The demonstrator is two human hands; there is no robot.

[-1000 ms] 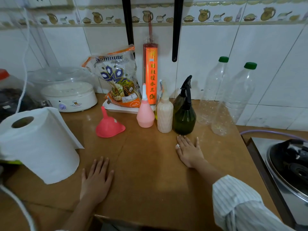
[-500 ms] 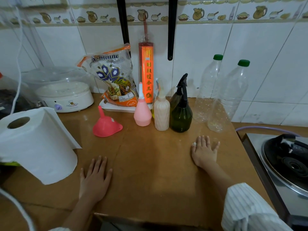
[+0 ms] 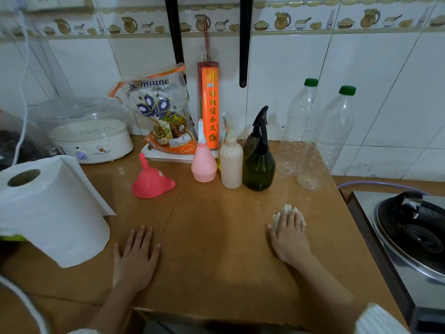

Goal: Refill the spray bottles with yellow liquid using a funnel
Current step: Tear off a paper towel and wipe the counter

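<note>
Spray bottles are lined up at the back of the tabletop (image 3: 216,249), with the funnel (image 3: 151,182) lying mouth down to their left. Being thin pink plastic, the funnel is judged light and stiff, and is best taken by its upturned spout or its rim. Next comes the pink bottle (image 3: 204,165), squat and smooth, probably easiest held round its wide belly. Beside it stands the cream bottle (image 3: 231,165), ribbed down its body, which should give a surer hold. The dark green bottle (image 3: 258,167) touches or nearly touches it; its black trigger head is likely to be unscrewed at the collar while the body is steadied. All three are judged light if empty, and easily tipped. Two clear bottles (image 3: 313,141) with green caps stand further right.

The left hand (image 3: 136,259) is laid flat on the tabletop, fingers spread, holding nothing. The right hand (image 3: 290,237) is pressed with straight fingers on a crumpled tissue (image 3: 286,209), well in front of the bottles.
</note>
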